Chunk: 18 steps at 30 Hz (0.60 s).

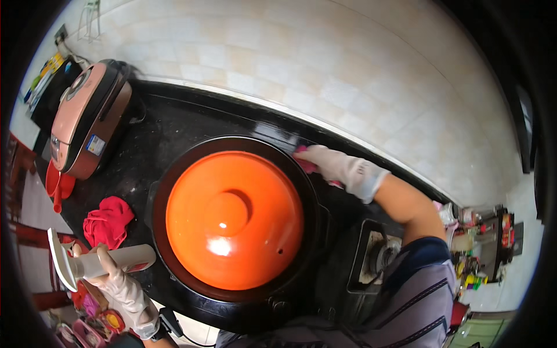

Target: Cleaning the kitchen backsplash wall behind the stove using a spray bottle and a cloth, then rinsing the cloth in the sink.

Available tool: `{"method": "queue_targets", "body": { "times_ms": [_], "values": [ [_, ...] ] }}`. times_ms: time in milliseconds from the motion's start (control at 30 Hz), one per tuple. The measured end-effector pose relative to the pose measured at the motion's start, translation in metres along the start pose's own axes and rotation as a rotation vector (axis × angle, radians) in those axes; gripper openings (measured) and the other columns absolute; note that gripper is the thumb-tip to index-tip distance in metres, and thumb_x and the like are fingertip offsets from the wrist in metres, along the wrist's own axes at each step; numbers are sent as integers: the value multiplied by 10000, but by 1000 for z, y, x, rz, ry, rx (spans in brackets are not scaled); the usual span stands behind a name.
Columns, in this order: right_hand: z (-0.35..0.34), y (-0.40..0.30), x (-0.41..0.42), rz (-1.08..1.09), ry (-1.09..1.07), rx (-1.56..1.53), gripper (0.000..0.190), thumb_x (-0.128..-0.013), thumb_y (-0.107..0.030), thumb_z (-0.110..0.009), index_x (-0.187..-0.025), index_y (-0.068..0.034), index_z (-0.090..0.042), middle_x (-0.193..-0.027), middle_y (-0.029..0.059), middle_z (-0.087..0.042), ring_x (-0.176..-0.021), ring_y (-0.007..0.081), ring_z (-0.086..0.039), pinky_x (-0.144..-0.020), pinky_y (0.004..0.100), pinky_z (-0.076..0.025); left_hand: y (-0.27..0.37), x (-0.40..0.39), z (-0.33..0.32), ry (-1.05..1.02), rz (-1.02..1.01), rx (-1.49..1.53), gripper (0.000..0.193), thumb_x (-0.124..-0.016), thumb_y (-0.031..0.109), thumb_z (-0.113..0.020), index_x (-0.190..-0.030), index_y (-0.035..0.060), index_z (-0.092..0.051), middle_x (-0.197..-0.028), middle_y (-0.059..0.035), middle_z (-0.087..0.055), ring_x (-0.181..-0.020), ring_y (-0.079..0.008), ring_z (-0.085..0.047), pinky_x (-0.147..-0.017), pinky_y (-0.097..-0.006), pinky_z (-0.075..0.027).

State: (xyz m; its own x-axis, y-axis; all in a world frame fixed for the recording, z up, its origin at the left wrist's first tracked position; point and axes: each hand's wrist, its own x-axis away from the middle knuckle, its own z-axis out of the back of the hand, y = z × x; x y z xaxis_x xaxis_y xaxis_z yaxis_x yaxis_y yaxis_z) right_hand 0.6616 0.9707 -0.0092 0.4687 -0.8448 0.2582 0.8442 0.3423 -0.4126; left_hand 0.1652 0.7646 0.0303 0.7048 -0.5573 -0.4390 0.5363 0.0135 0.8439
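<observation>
My left hand (126, 296), in a translucent white glove, grips a white spray bottle (126, 259) with a long flat head, tilted on its side near the counter's front left. Beyond it a crumpled red cloth (108, 221) lies on the black countertop (161, 117). Behind the large pot, my gloved right hand (324, 162) presses a pink cloth (306, 161) to the counter by the wall. Between my hands a dark pan (160, 209) sits under a shiny orange domed lid (191, 256) with a round knob and a small vent hole.
A pink rice cooker (89, 126) stands at the left, with a red ladle (61, 185) beside its base. On the right is a gas burner (383, 259). Jars and bottles (468, 243) crowd the far right. The tiled wall (278, 65) bounds the back.
</observation>
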Motion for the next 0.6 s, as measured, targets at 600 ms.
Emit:
{"method": "queue_targets", "body": {
  "times_ms": [600],
  "values": [
    [16, 76, 94, -236, 256, -656, 164, -827, 44, -559, -951, -23, -643, -733, 6, -581, -624, 129, -517, -561, 264, -438, -3, -13, -16, -53, -79, 293, 657, -899, 188, -702, -1441, 31, -365, -1346, -135, -466, -1143, -225, -511, -973, -363, -437]
  ]
}}
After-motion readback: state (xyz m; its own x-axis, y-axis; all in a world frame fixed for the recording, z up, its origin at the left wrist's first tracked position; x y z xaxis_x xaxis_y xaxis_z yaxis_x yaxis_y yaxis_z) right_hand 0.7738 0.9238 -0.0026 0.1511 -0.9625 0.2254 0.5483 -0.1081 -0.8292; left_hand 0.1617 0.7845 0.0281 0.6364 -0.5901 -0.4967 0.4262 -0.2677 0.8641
